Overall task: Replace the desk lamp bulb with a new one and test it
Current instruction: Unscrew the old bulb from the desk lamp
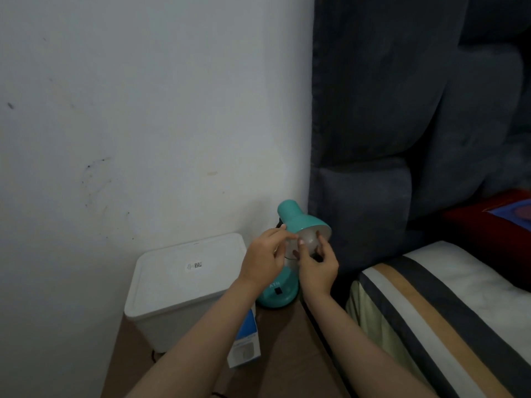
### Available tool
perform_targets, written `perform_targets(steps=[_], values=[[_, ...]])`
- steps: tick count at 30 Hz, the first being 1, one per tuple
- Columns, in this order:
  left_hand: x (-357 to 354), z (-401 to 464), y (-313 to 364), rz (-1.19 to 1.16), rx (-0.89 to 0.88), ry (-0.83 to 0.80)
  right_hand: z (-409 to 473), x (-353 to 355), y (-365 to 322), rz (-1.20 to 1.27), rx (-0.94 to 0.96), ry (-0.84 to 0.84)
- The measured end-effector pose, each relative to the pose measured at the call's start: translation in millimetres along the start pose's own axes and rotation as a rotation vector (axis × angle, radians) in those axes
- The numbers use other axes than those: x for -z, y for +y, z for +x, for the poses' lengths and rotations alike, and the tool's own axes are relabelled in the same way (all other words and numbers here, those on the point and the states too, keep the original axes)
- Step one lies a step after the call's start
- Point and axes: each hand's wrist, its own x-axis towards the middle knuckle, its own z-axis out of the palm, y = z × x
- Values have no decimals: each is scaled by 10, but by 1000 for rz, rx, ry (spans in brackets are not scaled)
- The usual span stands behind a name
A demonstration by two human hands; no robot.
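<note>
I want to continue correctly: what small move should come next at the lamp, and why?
Probably turn the bulb with the right hand while the left hand steadies the teal shade: the fingers already circle the bulb in the shade's mouth, and the lamp looks unlit.

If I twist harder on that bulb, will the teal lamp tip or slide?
Possibly. The lamp looks light, its shade leaning beyond a small round base. The left hand bracing the shade should steady it. The bulb looks smooth, likely fragile.

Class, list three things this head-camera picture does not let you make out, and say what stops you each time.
1. Bulb base: hidden inside the teal lamp shade and behind the right hand.
2. Blue-and-white box print: blurred, partly covered by the left forearm.
3. Label on the white bin: too small.
</note>
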Motion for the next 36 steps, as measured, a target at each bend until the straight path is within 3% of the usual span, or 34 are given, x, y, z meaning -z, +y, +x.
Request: perform_targets(steps=[6,12,18,25,31,36], values=[[5,7,-24,23,-11,-20,57,25,47,-97,142,-83],[-1,5,-38,12,-23,-11,3,49,53,-3,83,-14],[-16,-14,-50,4,-20,5,9,21,110,88,-110,94],[-40,-23,-35,5,-10,20,29,19,43,82,-121,62],[-34,-23,-17,12,-5,13,10,38,55,42,-23,30],[-28,-35,-8,20,-7,15,1,6,40,137,-124,152]])
